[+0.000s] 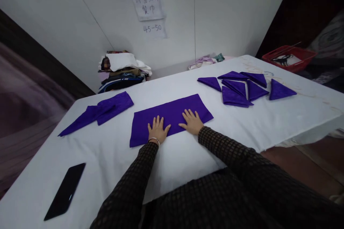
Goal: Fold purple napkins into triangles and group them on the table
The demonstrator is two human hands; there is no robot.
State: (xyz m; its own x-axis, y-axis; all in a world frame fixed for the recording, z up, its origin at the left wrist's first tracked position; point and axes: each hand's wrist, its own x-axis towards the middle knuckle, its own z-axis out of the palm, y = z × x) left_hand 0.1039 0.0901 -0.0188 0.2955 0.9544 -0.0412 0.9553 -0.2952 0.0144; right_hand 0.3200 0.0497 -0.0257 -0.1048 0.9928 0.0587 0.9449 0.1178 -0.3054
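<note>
Right now your left hand (157,130) lies flat, palm down, with the fingers spread and nothing gripped. It presses on the near edge of the purple cloth (168,109), and a thin bracelet (153,139) sits at that wrist. Your right hand (192,121) is just beside it, also open and flat on the same near edge, with the fingers pointing away from you. Both arms are in dark checked sleeves (228,150).

The purple cloth is laid out as a long rectangle in the middle of the table (188,161), straight ahead of you. The table is covered in white fabric.

To your left, apart from the rectangle, lie loose purple napkins (107,109), overlapping and trailing to a point. To your right, further back, is a cluster of folded purple triangles (242,89), some overlapping, with one standing slightly apart at the right end. A dark phone (65,190) lies face up near the table's left front edge.

At the back left a stack of folded clothes (122,69) sits against the white wall (228,7), and a small heap of pale fabric (204,61) lies at the far edge. A handwritten paper sign (147,3) is taped to the wall above. A red basket (288,57) stands beyond the table's far right corner.
</note>
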